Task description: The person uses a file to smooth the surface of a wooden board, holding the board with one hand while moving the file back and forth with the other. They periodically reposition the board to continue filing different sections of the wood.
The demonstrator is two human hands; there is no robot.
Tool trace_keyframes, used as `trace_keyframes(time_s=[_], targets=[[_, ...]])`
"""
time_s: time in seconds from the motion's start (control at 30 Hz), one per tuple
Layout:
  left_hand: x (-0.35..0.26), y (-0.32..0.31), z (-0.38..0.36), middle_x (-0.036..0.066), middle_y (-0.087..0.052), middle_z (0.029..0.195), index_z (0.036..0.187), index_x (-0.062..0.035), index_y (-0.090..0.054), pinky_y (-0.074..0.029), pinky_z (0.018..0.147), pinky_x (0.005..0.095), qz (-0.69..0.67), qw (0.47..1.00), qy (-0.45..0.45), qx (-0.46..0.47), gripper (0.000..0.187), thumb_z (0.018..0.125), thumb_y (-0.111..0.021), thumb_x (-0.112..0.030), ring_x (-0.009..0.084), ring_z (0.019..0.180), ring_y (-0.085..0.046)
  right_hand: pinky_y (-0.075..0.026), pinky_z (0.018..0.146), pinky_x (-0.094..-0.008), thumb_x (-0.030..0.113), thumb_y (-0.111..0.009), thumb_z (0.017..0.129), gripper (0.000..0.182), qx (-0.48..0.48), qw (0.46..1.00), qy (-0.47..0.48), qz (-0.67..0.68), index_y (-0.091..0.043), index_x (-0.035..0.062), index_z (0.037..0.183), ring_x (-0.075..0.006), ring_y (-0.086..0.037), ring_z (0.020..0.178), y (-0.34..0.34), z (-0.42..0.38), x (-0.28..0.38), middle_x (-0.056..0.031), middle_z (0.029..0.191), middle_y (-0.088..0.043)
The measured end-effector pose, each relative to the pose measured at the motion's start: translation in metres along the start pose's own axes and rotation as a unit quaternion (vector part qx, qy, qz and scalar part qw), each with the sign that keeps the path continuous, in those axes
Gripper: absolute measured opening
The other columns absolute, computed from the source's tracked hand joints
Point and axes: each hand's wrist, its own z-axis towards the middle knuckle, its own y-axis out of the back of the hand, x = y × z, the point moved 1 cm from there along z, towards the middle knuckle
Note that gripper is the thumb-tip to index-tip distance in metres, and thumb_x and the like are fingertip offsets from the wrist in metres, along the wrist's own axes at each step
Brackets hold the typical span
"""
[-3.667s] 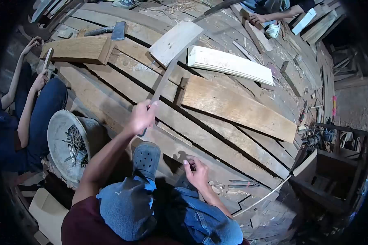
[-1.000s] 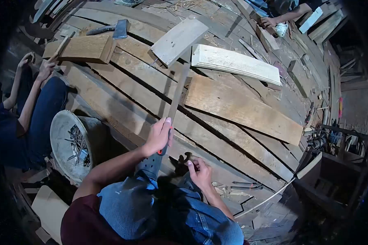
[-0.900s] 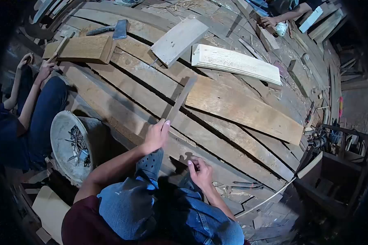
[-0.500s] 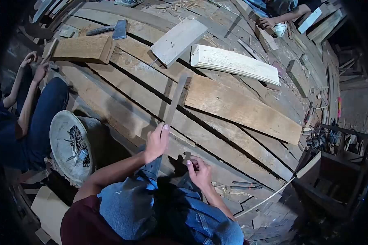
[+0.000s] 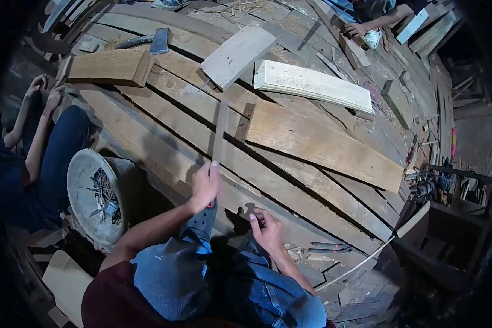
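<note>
My left hand (image 5: 205, 187) is closed round the lower end of a long flat tool (image 5: 220, 128), which points up and away over the planks; a bit of red shows below the fingers. My right hand (image 5: 267, 228) lies over my knee with its fingers curled at a small grey piece (image 5: 250, 208), whose shape is hard to make out. Beyond them a light brown board (image 5: 322, 145) lies on the plank floor (image 5: 188, 128). Farther off are a whitish board (image 5: 314, 86) and a grey board (image 5: 238, 54) with a nail sticking out near its lower end.
A bucket of nails (image 5: 95, 188) stands at left, beside a seated person (image 5: 65, 158) whose hands are at a thick wooden block (image 5: 109, 66). A hatchet (image 5: 159, 41) lies behind. Another person's hand (image 5: 357, 29) is at top right. Pliers (image 5: 328, 247) and a wooden box (image 5: 440, 240) are at right.
My left hand has moved slightly left, and the tool's far end has swung left, away from the light brown board. My right hand has stayed nearly still.
</note>
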Motion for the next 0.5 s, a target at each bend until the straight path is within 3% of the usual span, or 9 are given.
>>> trace_keyframes(time_s=[0.1,0.13,0.27,0.3,0.4,0.5], targets=[[-0.004,0.010,-0.004,0.006,-0.056,0.053,0.084,-0.0048,-0.054,-0.045,0.042,0.0334,0.010,0.999,-0.048,-0.006,0.035,0.108,-0.042,-0.028,0.0166,0.043,-0.059,-0.056,0.058,-0.0327,0.016,-0.073,0.091,0.022,-0.015,0.999,0.028,-0.008,-0.070,0.0000,0.106,-0.0207,-0.070,0.063,-0.002,-0.002,-0.007,-0.0146,0.077,-0.072],[-0.004,0.013,-0.006,0.007,-0.059,0.054,0.084,-0.0048,-0.055,-0.047,0.043,0.0339,0.015,0.997,-0.071,-0.006,0.035,0.108,-0.044,-0.028,0.0171,0.044,-0.061,-0.056,0.058,-0.0328,0.016,-0.073,0.091,0.022,-0.014,0.999,0.029,-0.010,-0.070,0.0000,0.106,-0.0208,-0.070,0.063,-0.003,-0.002,-0.007,-0.0146,0.077,-0.072],[0.012,0.009,-0.014,0.016,-0.061,0.060,0.092,-0.0042,-0.057,-0.050,0.051,0.0450,0.059,0.979,-0.196,0.024,0.028,0.106,-0.049,-0.027,0.0340,0.054,-0.065,-0.056,0.058,-0.0328,0.016,-0.073,0.091,0.022,-0.012,0.999,0.030,-0.017,-0.070,0.0001,0.106,-0.0211,-0.069,0.062,-0.003,-0.002,-0.005,-0.0145,0.076,-0.071],[-0.001,0.011,-0.018,0.020,-0.060,0.062,0.096,-0.0036,-0.059,-0.049,0.055,0.0496,0.114,0.968,-0.224,0.029,0.027,0.105,-0.050,-0.027,0.0431,0.062,-0.065,-0.056,0.058,-0.0327,0.016,-0.073,0.091,0.022,-0.011,0.999,0.030,-0.019,-0.070,0.0001,0.106,-0.0211,-0.069,0.062,-0.003,-0.001,-0.004,-0.0145,0.076,-0.071],[0.004,0.001,-0.002,0.021,-0.061,0.064,0.093,-0.0033,-0.061,-0.049,0.056,0.0498,0.205,0.957,-0.203,0.036,0.028,0.104,-0.051,-0.027,0.0448,0.067,-0.066,-0.056,0.057,-0.0324,0.016,-0.074,0.090,0.022,-0.014,0.999,0.039,-0.015,-0.070,0.0001,0.105,-0.0214,-0.069,0.062,-0.003,0.001,-0.003,-0.0146,0.074,-0.071],[-0.002,0.002,0.005,0.018,-0.059,0.057,0.085,-0.0025,-0.059,-0.050,0.051,0.0462,0.116,0.985,-0.118,0.043,0.034,0.105,-0.050,-0.029,0.0367,0.054,-0.065,-0.056,0.057,-0.0323,0.015,-0.073,0.090,0.021,-0.019,0.999,0.034,-0.007,-0.070,-0.0001,0.105,-0.0217,-0.069,0.062,-0.002,0.001,-0.002,-0.0148,0.074,-0.070]])
